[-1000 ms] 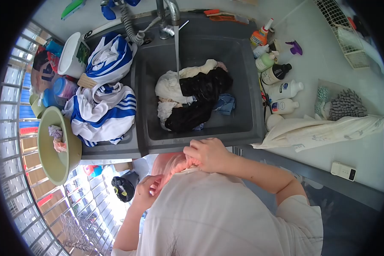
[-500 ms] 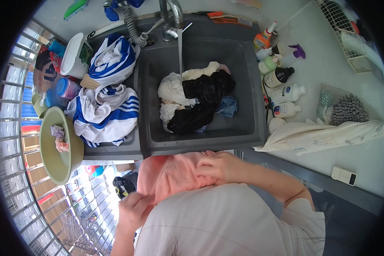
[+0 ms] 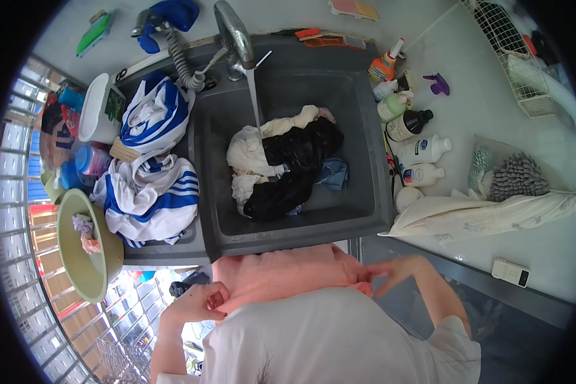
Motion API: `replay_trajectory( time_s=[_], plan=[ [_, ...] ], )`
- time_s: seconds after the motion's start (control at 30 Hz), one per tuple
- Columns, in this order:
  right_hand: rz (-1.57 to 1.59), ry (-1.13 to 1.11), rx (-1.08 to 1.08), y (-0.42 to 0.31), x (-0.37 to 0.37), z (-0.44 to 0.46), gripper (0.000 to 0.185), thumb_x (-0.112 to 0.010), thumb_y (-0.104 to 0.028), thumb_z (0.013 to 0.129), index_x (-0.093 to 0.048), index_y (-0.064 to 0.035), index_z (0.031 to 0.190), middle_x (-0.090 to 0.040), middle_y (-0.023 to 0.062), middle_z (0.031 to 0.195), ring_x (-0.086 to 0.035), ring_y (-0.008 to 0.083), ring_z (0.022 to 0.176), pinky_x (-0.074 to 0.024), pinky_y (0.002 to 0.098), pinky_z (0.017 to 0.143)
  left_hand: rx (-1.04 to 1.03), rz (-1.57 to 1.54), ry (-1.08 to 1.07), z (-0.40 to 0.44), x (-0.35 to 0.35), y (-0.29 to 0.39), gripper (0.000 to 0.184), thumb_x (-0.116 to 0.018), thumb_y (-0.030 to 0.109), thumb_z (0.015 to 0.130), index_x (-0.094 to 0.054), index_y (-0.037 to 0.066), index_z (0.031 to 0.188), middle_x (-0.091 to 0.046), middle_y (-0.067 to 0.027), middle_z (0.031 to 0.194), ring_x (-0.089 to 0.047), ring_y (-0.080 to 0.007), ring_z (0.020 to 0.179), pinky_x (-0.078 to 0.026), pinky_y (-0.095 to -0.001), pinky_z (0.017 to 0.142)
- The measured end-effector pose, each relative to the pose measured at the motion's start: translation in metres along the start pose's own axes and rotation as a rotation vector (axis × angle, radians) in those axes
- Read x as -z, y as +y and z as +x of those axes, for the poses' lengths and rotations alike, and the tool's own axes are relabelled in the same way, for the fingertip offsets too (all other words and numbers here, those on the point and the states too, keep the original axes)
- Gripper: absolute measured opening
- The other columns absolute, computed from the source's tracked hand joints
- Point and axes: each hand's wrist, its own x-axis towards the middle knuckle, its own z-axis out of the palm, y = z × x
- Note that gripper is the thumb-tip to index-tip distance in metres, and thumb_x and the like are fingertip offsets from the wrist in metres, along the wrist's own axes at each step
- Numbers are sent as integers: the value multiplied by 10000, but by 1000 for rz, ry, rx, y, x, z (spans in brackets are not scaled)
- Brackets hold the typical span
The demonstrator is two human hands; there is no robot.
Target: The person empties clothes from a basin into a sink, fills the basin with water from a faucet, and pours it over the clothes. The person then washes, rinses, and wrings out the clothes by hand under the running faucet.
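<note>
A pink cloth (image 3: 281, 274) lies across the front of my body, below the sink's front edge. My left hand (image 3: 201, 302) pinches its left side with curled fingers. At the cloth's right end, my right hand (image 3: 390, 274) has its thumb and fingers closed on the edge. Water runs from the faucet (image 3: 235, 38) into the grey sink (image 3: 358, 217). Under the stream lie a white garment (image 3: 246, 150), a black garment (image 3: 288, 185) and a blue denim piece (image 3: 333, 174).
White and blue garments (image 3: 153, 192) lie left of the basin, beside a green tub (image 3: 77, 275) with small cloths. Several bottles, including a black one (image 3: 408, 125), stand along the right. A grey fluffy mitt (image 3: 518, 177) and a cream cloth (image 3: 486, 217) lie farther right.
My hands have moved apart, with my right hand farther right. The pink cloth is spread wider and flatter across my front. The view has shifted, so the sink appears lower.
</note>
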Motion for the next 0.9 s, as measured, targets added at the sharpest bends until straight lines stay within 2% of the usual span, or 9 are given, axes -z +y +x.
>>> replay_trajectory(
  time_s=[0.13,0.2,0.37,0.53,0.63,0.7,0.8,0.83,0.9],
  plan=[
    [-497,819,-371,-5,52,32,327,-669,-335,852,-576,-70,1019,-640,76,918,-624,209,856,-492,350,762,57,-358,-200,3,17,-29,360,-794,129,675,-611,33,970,-639,-32,746,-588,-100,676,-477,-240,636],
    [-778,938,-261,-26,76,67,348,-630,-383,855,-582,-74,1007,-640,122,936,-621,301,899,-491,391,779,104,-230,-51,4,40,-38,366,-797,136,680,-611,37,980,-637,-29,718,-593,-102,658,-476,-242,620],
    [-951,589,161,-43,129,222,275,-619,-360,837,-634,-101,928,-626,115,921,-605,329,929,-488,432,781,51,160,367,60,62,5,317,-740,162,746,-599,60,1011,-626,-68,658,-613,-141,605,-463,-284,559],
    [-1281,564,237,-22,142,390,445,-618,-267,810,-548,-142,1231,-465,98,1311,-500,321,1155,-463,439,887,-115,287,593,151,77,42,295,-688,215,803,-588,45,1023,-650,-130,733,-645,-292,698,-487,-373,634],
    [-1321,540,243,49,165,463,264,-588,-277,802,-683,-117,988,-664,141,970,-635,328,908,-490,469,786,-193,309,643,209,96,36,279,-671,213,822,-596,44,1030,-649,-142,750,-648,-287,706,-484,-368,638],
    [-1071,491,314,36,177,447,241,-551,-263,836,-699,-77,878,-673,168,800,-655,340,800,-490,478,734,-262,285,635,233,104,29,270,-659,213,831,-600,41,1031,-646,-151,751,-647,-292,703,-485,-368,644],
    [-215,567,456,-5,201,416,205,-525,-161,877,-652,-38,981,-670,82,843,-623,163,765,-478,359,654,-335,261,636,264,125,30,264,-636,213,853,-609,37,1048,-636,-169,802,-641,-283,733,-490,-362,684],
    [94,475,184,-58,208,377,221,-552,-175,899,-632,-64,1072,-654,19,915,-574,81,820,-471,287,692,-282,161,745,277,131,34,287,-618,229,872,-597,45,1093,-637,-150,871,-629,-259,806,-480,-352,734],
    [507,463,381,-99,216,346,230,-519,-260,962,-593,-121,1130,-610,-17,1015,-573,88,936,-469,286,761,-244,74,841,308,141,42,312,-600,244,892,-586,54,1138,-638,-132,940,-616,-235,879,-469,-342,785]
  ],
)
